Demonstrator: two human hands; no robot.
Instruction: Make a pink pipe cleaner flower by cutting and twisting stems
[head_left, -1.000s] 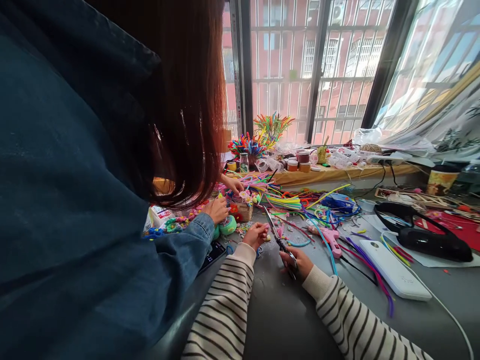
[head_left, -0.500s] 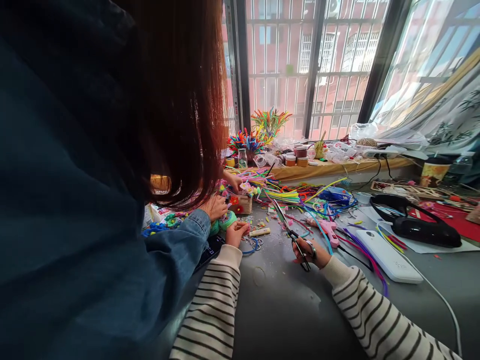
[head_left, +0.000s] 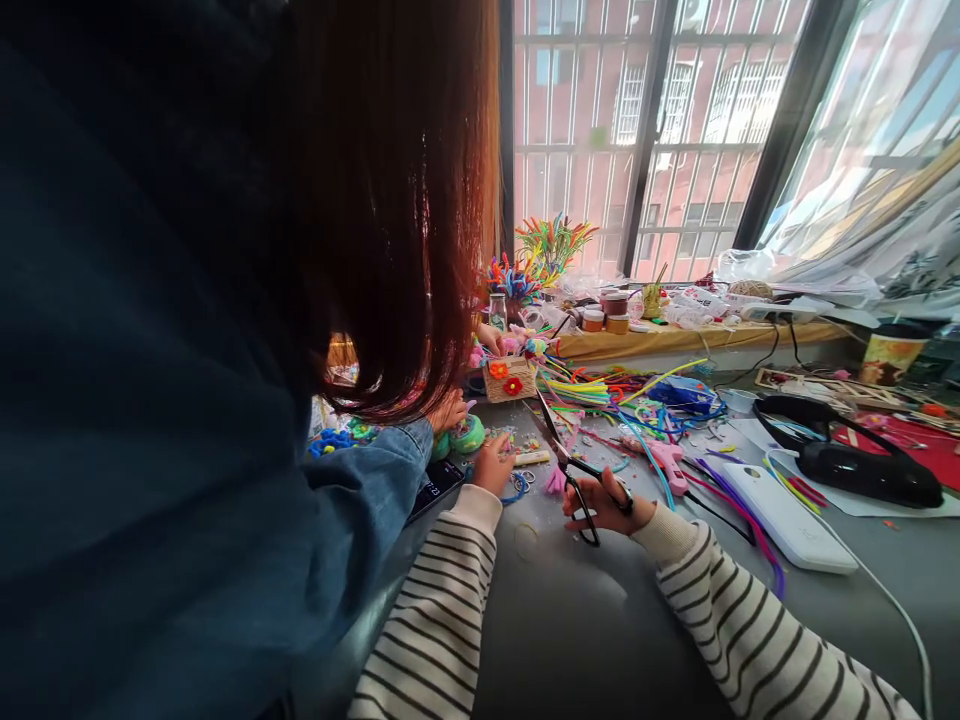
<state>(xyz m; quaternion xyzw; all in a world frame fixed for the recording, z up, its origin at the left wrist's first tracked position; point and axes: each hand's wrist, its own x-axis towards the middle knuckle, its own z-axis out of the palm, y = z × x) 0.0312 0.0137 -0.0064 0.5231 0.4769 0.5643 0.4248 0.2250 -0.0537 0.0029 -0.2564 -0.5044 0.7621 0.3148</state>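
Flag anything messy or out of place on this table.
Small coloured scraps are strewn over the grey table beyond the left hand, like stray trimmings. A pink glue gun lies on its side among loose stems, which looks untidy. Nothing looks clearly damaged.

a: how do the long, black-handled metal scissors [head_left: 563, 458] look?

b: shiny along the blades, smooth on the handles.

a: and the broad grey tabletop [head_left: 559, 630]?

b: smooth, with a soft sheen. the flat white rectangular plastic slab [head_left: 787, 520] is smooth too; the curved black plastic headset [head_left: 866, 468] is glossy.

a: any cloth?

b: matt cream-and-black striped knit sleeves [head_left: 431, 605] and a matt blue denim sleeve [head_left: 367, 500].
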